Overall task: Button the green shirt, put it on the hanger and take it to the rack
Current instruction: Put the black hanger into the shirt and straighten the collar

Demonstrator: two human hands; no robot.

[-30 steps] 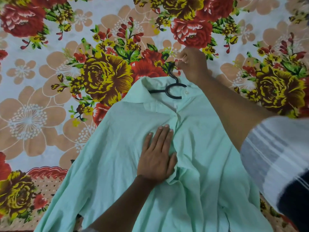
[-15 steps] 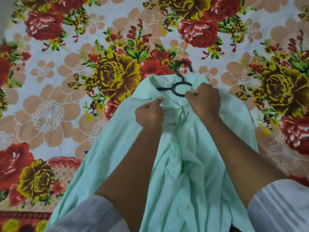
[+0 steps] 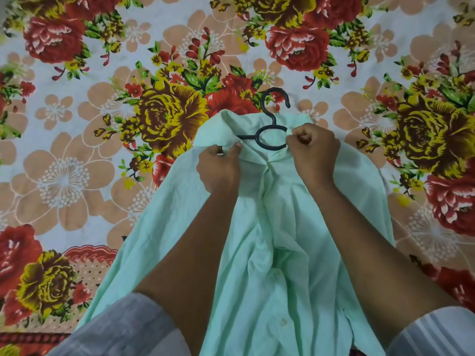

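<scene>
The shirt [image 3: 295, 227] is lying on a floral sheet [image 3: 77, 150], its hem cut off below. Both hands, left [image 3: 219, 167] and right [image 3: 312, 152], are pinching the collar, seemingly around the hanger [image 3: 272, 134], whose arms are hiding inside.

both arms extended forward; left hand [image 3: 218, 167], right hand [image 3: 312, 152] fingers curled.

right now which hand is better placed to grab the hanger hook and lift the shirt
Right. The right hand pinches the collar beside the hanger ring, just below its hook. The left hand grips the shirt collar farther from the hook.
</scene>
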